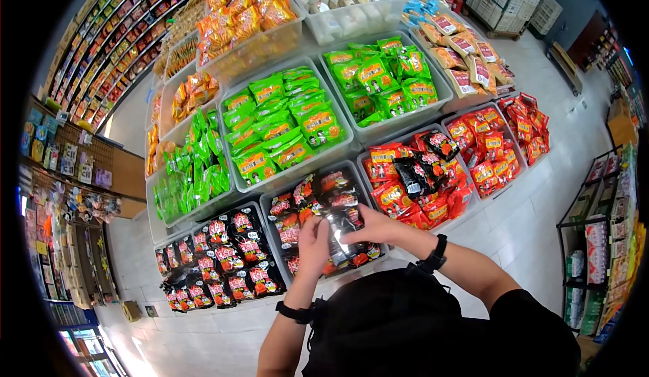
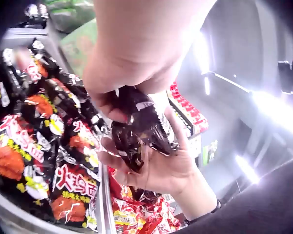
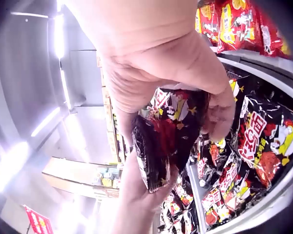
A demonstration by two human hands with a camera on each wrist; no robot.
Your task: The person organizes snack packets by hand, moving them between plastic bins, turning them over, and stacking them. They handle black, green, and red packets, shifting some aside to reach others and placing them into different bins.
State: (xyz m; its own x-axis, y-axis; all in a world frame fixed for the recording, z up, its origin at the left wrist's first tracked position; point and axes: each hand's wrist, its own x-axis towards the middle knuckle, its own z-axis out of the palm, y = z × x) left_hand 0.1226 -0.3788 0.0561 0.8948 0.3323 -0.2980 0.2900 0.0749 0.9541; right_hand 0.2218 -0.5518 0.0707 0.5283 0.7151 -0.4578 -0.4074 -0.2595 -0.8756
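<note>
Between both hands is a shiny black noodle packet [image 1: 343,231], above a clear plastic bin [image 1: 272,231] of similar black packets. My left hand [image 1: 313,247] grips its left side, thumb and fingers on the wrapper. My right hand [image 1: 370,225] holds it from the right. In the left wrist view, the packet [image 2: 139,129] shows its plain dark side and crimped edge, with the right hand [image 2: 161,168] beneath it. The right wrist view shows the packet's printed front [image 3: 173,124], its far side hidden by the fingers.
Another bin of black packets [image 1: 233,255] stands left. To the right, a bin of red packets [image 1: 399,204] has several black ones on top. Bins of green packets [image 1: 277,130] rise behind. Shelving [image 1: 588,242] lines the right, beyond a tiled floor [image 1: 520,221].
</note>
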